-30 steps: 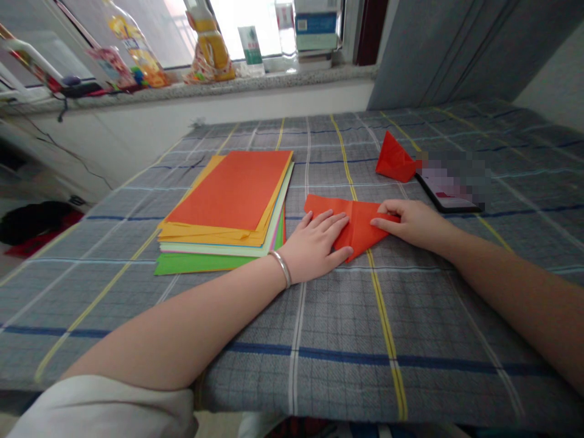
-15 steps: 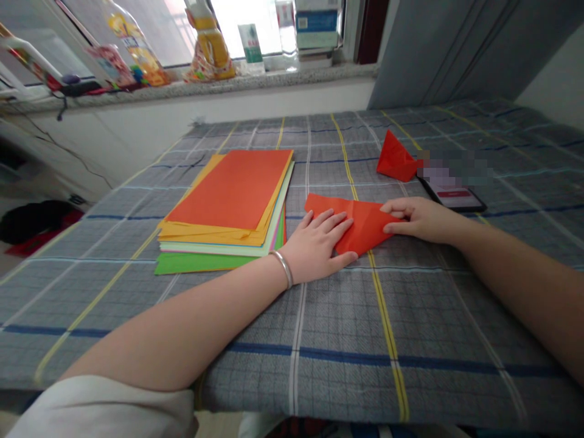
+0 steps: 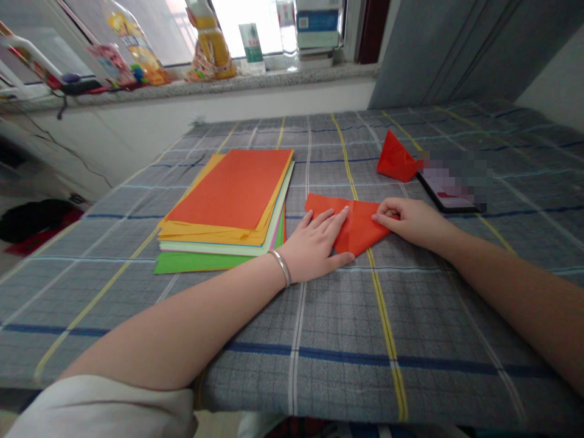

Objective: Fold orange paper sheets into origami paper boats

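A folded piece of orange-red paper (image 3: 358, 226) lies on the plaid tablecloth, wide along its far edge and narrowing toward me. My left hand (image 3: 317, 243), with a silver bangle at the wrist, rests flat across its left part, fingers stretched out and thumb along the near edge. At the right corner, my right hand (image 3: 406, 220) pinches the paper between thumb and curled fingers. Beyond it stands a red folded paper shape (image 3: 396, 159), touched by neither hand.
Left of my hands lies a stack of coloured paper (image 3: 232, 188), orange on top. A phone (image 3: 449, 188), partly blurred out, lies at the right by the red shape. Bottles and boxes line the windowsill (image 3: 255, 82) behind the plaid tablecloth (image 3: 337, 328).
My right hand has slid slightly left along the paper, its fingers curling more tightly at the corner. My left index and middle fingers have shifted a little; the paper stays in place.
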A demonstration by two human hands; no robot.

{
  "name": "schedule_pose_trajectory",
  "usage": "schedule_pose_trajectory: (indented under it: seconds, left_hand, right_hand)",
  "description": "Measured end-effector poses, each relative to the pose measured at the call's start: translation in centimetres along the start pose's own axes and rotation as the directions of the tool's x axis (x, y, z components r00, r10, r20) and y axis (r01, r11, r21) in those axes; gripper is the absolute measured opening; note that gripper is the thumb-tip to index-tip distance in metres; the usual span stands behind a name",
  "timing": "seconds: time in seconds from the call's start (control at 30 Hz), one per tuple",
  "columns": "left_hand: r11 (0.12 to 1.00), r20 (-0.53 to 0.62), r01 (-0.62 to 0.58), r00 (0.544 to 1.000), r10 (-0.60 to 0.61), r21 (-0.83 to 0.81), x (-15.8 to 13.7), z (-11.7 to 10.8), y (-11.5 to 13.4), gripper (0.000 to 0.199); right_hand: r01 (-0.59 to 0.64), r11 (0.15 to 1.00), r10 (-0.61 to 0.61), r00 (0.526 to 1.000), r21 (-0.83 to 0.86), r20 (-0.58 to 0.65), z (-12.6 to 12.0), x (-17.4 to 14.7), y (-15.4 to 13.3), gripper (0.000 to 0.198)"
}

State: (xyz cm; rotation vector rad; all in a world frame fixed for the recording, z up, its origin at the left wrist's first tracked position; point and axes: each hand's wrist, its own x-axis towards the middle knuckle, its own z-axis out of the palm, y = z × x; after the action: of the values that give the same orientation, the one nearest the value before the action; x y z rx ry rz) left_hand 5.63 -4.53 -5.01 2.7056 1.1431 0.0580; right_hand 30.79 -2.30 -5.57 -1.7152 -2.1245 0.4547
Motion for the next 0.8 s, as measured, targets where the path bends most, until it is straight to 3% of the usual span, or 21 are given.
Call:
schedule_pose_trajectory:
  seconds: [0.23,0.47,0.67,0.8]
  left_hand:
    - [0.996,0.08,-0.037,0.996,0.031,0.083,-0.2,-0.8,0.36,0.066]
    - [0.993,0.079,-0.059,0.996,0.051,0.101,-0.25,-0.67,0.26,0.062]
    - [0.999,0.072,-0.035,0.997,0.032,0.039,-0.15,-0.58,0.03,0.066]
    - [0.994,0.059,0.026,0.998,-0.02,-0.11,0.23,-0.86,-0.37,0.063]
  right_hand:
    - [0.017,0.981,-0.02,1.0,-0.191,-0.012,-0.02,-0.34,-0.3,0.02]
    - [0.031,0.981,-0.029,0.999,-0.189,0.016,0.06,-0.26,-0.24,0.019]
    - [0.041,0.981,-0.036,0.999,-0.187,0.031,-0.09,-0.23,-0.18,0.019]
    - [0.023,0.982,-0.017,0.999,-0.187,0.033,-0.14,-0.22,-0.29,0.019]
